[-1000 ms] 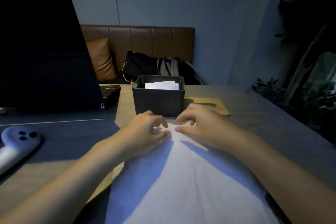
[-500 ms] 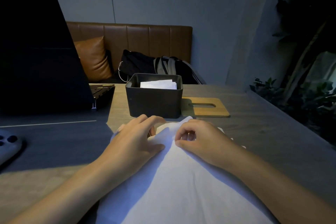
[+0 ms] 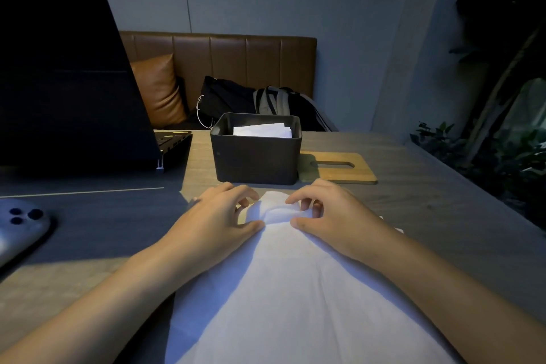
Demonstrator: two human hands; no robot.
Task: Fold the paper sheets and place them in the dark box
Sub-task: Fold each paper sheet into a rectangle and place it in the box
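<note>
We see no words or labels we can read. The white paper sheet lies on the table, its long way running from us toward the dark box. Its far end is bunched up just in front of the box. Our left hand and right hand each pinch that far end with curled fingers. Folded papers sit inside the box.

Wooden table: dark box centre far; slotted wooden board right of it; laptop far left; white paper sheet near centre.
</note>
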